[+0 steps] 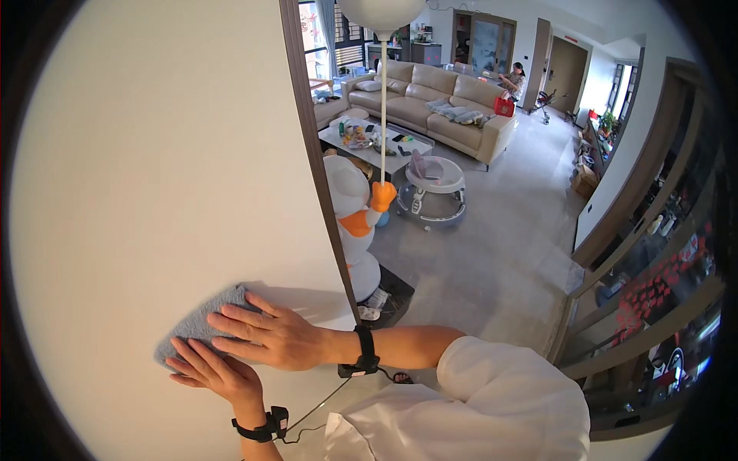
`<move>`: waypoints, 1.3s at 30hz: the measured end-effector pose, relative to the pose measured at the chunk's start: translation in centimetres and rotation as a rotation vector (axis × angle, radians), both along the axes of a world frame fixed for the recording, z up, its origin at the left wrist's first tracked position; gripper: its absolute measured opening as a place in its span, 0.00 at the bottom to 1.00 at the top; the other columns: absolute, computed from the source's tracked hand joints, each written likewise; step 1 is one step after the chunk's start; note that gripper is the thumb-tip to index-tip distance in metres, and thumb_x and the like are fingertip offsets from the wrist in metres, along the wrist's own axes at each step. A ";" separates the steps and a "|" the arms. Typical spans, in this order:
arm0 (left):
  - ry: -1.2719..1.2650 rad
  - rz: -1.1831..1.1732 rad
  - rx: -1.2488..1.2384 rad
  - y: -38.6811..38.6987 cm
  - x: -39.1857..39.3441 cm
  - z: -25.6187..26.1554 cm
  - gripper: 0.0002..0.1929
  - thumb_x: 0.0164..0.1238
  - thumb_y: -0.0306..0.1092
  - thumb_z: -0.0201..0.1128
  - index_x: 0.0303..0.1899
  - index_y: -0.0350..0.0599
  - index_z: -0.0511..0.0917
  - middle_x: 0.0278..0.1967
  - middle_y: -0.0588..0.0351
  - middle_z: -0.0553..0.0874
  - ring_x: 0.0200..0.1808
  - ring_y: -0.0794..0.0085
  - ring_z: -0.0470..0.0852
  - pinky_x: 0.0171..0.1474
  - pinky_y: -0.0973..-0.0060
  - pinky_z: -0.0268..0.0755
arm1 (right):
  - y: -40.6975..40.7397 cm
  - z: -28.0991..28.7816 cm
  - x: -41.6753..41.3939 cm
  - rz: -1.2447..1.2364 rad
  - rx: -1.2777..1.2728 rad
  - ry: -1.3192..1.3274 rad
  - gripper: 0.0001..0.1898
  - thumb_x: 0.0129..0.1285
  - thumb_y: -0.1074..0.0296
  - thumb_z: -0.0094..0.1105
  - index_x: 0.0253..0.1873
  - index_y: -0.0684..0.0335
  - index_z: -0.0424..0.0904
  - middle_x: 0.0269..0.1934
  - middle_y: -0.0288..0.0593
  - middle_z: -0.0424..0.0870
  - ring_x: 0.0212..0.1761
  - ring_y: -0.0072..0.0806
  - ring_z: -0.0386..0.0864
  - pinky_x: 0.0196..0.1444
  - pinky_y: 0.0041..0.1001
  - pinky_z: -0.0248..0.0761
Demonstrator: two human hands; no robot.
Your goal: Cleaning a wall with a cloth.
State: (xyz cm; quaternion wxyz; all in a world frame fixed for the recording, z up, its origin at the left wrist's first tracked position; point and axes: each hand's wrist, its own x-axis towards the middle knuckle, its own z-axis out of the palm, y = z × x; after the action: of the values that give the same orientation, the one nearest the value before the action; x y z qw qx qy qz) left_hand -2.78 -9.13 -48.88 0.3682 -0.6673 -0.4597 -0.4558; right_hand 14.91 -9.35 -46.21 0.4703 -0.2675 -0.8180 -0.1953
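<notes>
A grey cloth [199, 325] lies folded flat against a pale, smooth upright surface [161, 173], apparently a wall or panel. My right hand [277, 334] presses on the cloth's upper right part, its fingers spread and pointing left. Below it, my left hand [222, 371] holds the cloth's lower edge against the same surface, fingers extended. The two hands are close together, and parts of both palms are hidden. Each wrist wears a black strap with a small box and a cable.
A brown edge trim [323, 173] bounds the surface. Beyond it stand a white and orange figure [354, 230] holding a pole, a baby walker [432, 184], a coffee table [363, 144] and a beige sofa [438, 104]. A person [513, 80] is behind the sofa. Glass-fronted doors [646, 276] are at right.
</notes>
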 end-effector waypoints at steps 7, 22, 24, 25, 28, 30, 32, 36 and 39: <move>-0.177 -0.046 -0.168 -2.2 1.7 -1.2 0.31 0.86 0.39 0.48 0.83 0.43 0.54 0.84 0.32 0.44 0.83 0.38 0.41 0.80 0.42 0.39 | -0.6 -2.5 0.5 0.031 -0.067 0.000 0.22 0.77 0.65 0.54 0.72 0.61 0.77 0.79 0.45 0.69 0.84 0.38 0.61 0.84 0.50 0.51; -0.412 -0.118 0.023 0.3 5.3 -1.3 0.37 0.87 0.54 0.45 0.85 0.46 0.45 0.84 0.34 0.40 0.85 0.38 0.40 0.80 0.35 0.39 | 0.0 -1.7 3.5 0.223 -0.035 0.049 0.20 0.74 0.67 0.58 0.66 0.69 0.79 0.75 0.53 0.73 0.79 0.44 0.68 0.77 0.47 0.68; -0.375 -0.076 0.024 0.4 4.2 -1.6 0.39 0.86 0.54 0.46 0.85 0.43 0.44 0.84 0.34 0.41 0.85 0.36 0.39 0.80 0.33 0.35 | -0.2 -2.0 3.8 0.255 -0.013 0.078 0.20 0.73 0.68 0.58 0.66 0.70 0.78 0.75 0.56 0.72 0.80 0.45 0.67 0.77 0.47 0.67; -0.373 -0.076 0.022 0.3 3.6 -1.4 0.39 0.86 0.54 0.46 0.85 0.43 0.44 0.84 0.34 0.41 0.85 0.36 0.39 0.80 0.33 0.35 | -0.2 -2.3 4.0 0.270 -0.029 0.115 0.21 0.72 0.69 0.58 0.66 0.69 0.78 0.75 0.56 0.72 0.79 0.46 0.68 0.76 0.48 0.68; -0.179 -0.104 -0.042 -0.6 0.1 -1.1 0.40 0.83 0.53 0.48 0.84 0.41 0.45 0.83 0.29 0.45 0.83 0.28 0.41 0.79 0.30 0.32 | 0.5 -2.4 4.2 0.303 -0.014 0.151 0.22 0.68 0.71 0.60 0.65 0.69 0.80 0.73 0.56 0.75 0.76 0.50 0.71 0.73 0.48 0.72; -0.107 -0.194 -0.168 -1.0 -1.3 -1.6 0.41 0.75 0.43 0.52 0.83 0.36 0.49 0.82 0.26 0.48 0.83 0.27 0.43 0.79 0.30 0.27 | 1.0 -2.0 3.9 0.252 0.036 0.165 0.22 0.63 0.74 0.62 0.63 0.69 0.82 0.69 0.57 0.78 0.72 0.51 0.76 0.68 0.48 0.75; 0.007 -0.152 -0.155 -0.3 -1.2 -1.9 0.45 0.63 0.35 0.55 0.83 0.34 0.50 0.81 0.24 0.51 0.83 0.27 0.46 0.79 0.30 0.24 | 1.1 -1.7 4.1 0.199 0.034 0.156 0.23 0.61 0.75 0.64 0.63 0.68 0.83 0.67 0.58 0.80 0.66 0.51 0.80 0.65 0.47 0.77; -0.145 0.000 -0.106 -1.3 2.2 -1.2 0.42 0.61 0.28 0.62 0.80 0.36 0.59 0.80 0.19 0.48 0.81 0.22 0.46 0.79 0.32 0.34 | 1.3 -1.3 2.8 0.172 -0.020 0.127 0.20 0.60 0.80 0.67 0.59 0.70 0.85 0.55 0.56 0.83 0.50 0.47 0.85 0.51 0.41 0.81; -0.285 -0.178 -0.018 -1.4 2.0 -2.1 0.44 0.59 0.15 0.62 0.80 0.34 0.57 0.79 0.15 0.46 0.81 0.21 0.46 0.78 0.34 0.46 | 1.6 -0.8 0.9 0.249 -0.060 0.126 0.19 0.61 0.82 0.67 0.58 0.71 0.85 0.51 0.56 0.83 0.46 0.48 0.85 0.45 0.39 0.82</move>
State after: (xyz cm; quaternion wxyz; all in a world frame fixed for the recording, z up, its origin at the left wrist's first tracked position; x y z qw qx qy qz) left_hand -0.76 -10.57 -50.97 0.2516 -0.6372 -0.4503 -0.5727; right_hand 15.78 -7.71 -46.97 0.5330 -0.1898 -0.8192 -0.0936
